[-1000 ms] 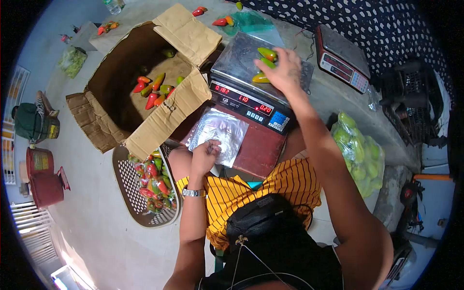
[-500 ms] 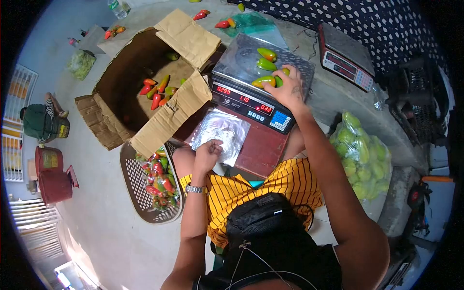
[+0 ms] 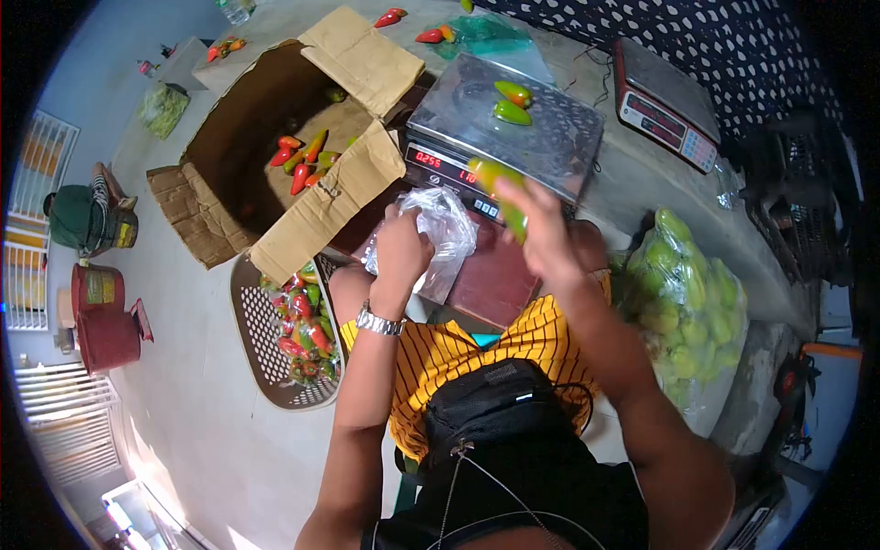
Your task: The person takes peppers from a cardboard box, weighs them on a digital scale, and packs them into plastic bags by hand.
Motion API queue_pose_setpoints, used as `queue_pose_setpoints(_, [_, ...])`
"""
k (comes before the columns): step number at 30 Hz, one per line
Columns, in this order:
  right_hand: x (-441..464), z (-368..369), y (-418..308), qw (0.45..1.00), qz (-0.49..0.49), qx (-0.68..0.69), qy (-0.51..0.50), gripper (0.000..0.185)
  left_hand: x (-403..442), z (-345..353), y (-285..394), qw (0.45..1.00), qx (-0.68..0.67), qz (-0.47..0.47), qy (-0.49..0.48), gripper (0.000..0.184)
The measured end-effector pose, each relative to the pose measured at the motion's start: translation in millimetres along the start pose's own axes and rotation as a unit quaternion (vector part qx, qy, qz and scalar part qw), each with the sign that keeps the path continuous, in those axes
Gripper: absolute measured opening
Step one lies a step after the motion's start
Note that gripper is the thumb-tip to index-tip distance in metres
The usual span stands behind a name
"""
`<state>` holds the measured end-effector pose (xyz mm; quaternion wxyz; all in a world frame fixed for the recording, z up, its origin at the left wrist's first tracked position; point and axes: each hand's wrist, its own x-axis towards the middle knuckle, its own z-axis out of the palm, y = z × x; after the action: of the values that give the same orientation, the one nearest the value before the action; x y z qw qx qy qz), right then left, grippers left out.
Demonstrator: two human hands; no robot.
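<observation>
My left hand (image 3: 403, 252) is closed on a clear plastic bag (image 3: 449, 229), lifted and bunched above a dark red surface (image 3: 495, 284). Slightly blurred, my right hand (image 3: 547, 240) grips green-yellow peppers (image 3: 495, 174) in front of the digital scale's lit display. Its fingers partly cover them, and I cannot tell exactly how many there are. On the scale's metal tray (image 3: 458, 101) lie two more: a green pepper (image 3: 511, 113) and a green-orange pepper (image 3: 513, 93).
An open cardboard box (image 3: 220, 165) with several loose peppers stands left of the scale. Below it is a perforated basket (image 3: 261, 353) of bagged peppers. A bag of green produce (image 3: 692, 312) sits at right. A second scale (image 3: 665, 101) rests behind, near a green bag (image 3: 486, 41).
My right hand has taken peppers off the tray and moved down toward me, leaving two there. My left hand has raised and bunched the bag, which lay flat before. The scale reading has dropped.
</observation>
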<state>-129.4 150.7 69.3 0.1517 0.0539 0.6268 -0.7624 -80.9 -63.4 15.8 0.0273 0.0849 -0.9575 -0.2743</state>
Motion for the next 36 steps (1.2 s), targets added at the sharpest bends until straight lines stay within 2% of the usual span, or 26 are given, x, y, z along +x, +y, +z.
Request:
queue_pose_setpoints(1, [-10.7,0.5,15.1,0.997,0.063,-0.034,-0.007,0.054,3.0,2.3,3.4,1.0,0.007,0.011,0.006,0.044])
queue_pose_setpoints(2, [-23.4,4.4,34.7,0.971,-0.105,-0.21,0.044,0.053,5.1,9.4,4.5,0.999,0.019,0.029,0.017,0.05])
queue_pose_setpoints(3, [-32.6,10.4,45.2,0.884,-0.264,-0.373,0.093,0.052,6.5,8.2,11.9,0.999,0.008,0.033,-0.013,0.051])
queue_pose_setpoints(5, [-36.8,15.8,51.0,0.864,-0.28,-0.404,0.109,0.051,6.5,4.0,25.9,0.996,-0.013,0.04,-0.076,0.053])
queue_pose_setpoints(6, [-37.9,17.5,51.1,0.854,-0.289,-0.418,0.114,0.05,3.3,4.2,29.1,0.995,-0.01,0.083,-0.062,0.053])
queue_pose_setpoints(10, [-34.6,12.3,41.1,0.827,-0.287,-0.474,0.095,0.048,-0.9,-2.0,31.0,0.987,-0.067,0.114,-0.095,0.061])
queue_pose_setpoints(12, [-25.2,6.0,35.7,0.947,-0.13,-0.293,0.021,0.036,-3.7,-11.3,39.4,0.985,-0.109,0.095,-0.096,0.062])
queue_pose_setpoints(13, [-20.4,2.4,33.1,0.98,-0.045,-0.193,-0.017,0.03,-5.0,-12.9,41.5,0.983,-0.13,0.085,-0.097,0.063])
queue_pose_setpoints(14, [-25.5,0.3,8.9,0.987,0.123,0.053,-0.089,0.021,-6.4,-12.7,42.1,0.983,-0.136,0.091,-0.08,0.051])
queue_pose_setpoints(17, [-11.3,-5.7,22.0,0.91,0.253,0.251,-0.212,0.034,-8.8,-10.4,40.0,0.98,-0.147,0.1,-0.09,0.054])
queue_pose_setpoints(18, [-8.1,-1.4,30.9,0.934,0.247,0.196,-0.169,0.042,-8.4,-8.9,39.2,0.981,-0.133,0.098,-0.099,0.057])
queue_pose_setpoints(21, [4.0,1.9,35.8,0.946,0.227,0.143,-0.181,0.046,-9.7,-10.6,36.9,0.983,-0.117,0.09,-0.111,0.063])
queue_pose_setpoints(24, [-5.7,12.1,23.3,0.966,0.22,0.035,-0.135,0.045,-11.9,-12.8,38.9,0.983,-0.127,0.072,-0.109,0.065])
queue_pose_setpoints(25, [-5.1,9.2,18.8,0.972,0.159,-0.108,-0.135,0.046,-11.5,-11.3,38.6,0.986,-0.109,0.055,-0.118,0.064])
queue_pose_setpoints(26, [-1.6,2.6,13.7,0.955,0.094,-0.249,-0.133,0.048,-11.0,-10.0,37.4,0.987,-0.09,0.038,-0.125,0.064])
queue_pose_setpoints(27, [1.6,-1.6,5.8,0.915,0.025,-0.382,-0.129,0.049,-11.5,-7.5,35.6,0.99,-0.087,0.044,-0.101,0.062])
queue_pose_setpoints(28, [6.1,-5.3,-5.8,0.894,-0.007,-0.445,-0.059,0.05,-13.3,-3.9,33.7,0.992,-0.083,0.049,-0.076,0.061])
queue_pose_setpoints(29, [29.6,-18.7,-6.3,0.893,-0.066,-0.445,-0.023,0.044,-15.3,-2.5,32.1,0.994,-0.08,0.054,-0.052,0.06])
queue_pose_setpoints(30, [36.7,-10.7,-32.8,0.859,-0.159,-0.482,0.062,0.037,-14.1,-5.6,31.6,0.994,-0.063,0.031,-0.084,0.06])
queue_pose_setpoints(31, [66.7,-17.4,-37.1,0.844,-0.244,-0.467,0.102,0.032,-15.0,-6.1,28.5,0.994,-0.069,0.045,-0.068,0.06])
queue_pose_setpoints(32, [98.1,-23.3,-41.8,0.778,-0.322,-0.524,0.125,0.044,-15.7,-5.4,25.0,0.994,-0.075,0.06,-0.052,0.06])
queue_pose_setpoints(34, [149.8,-27.9,-54.0,0.658,-0.453,-0.596,0.08,0.062,-18.2,-5.4,20.3,0.991,-0.093,0.095,-0.015,0.061])
queue_pose_setpoints(36, [207.2,-32.3,-54.0,0.641,-0.386,-0.663,-0.023,0.066,-20.0,-6.5,14.5,0.984,-0.117,0.129,0.033,0.063])
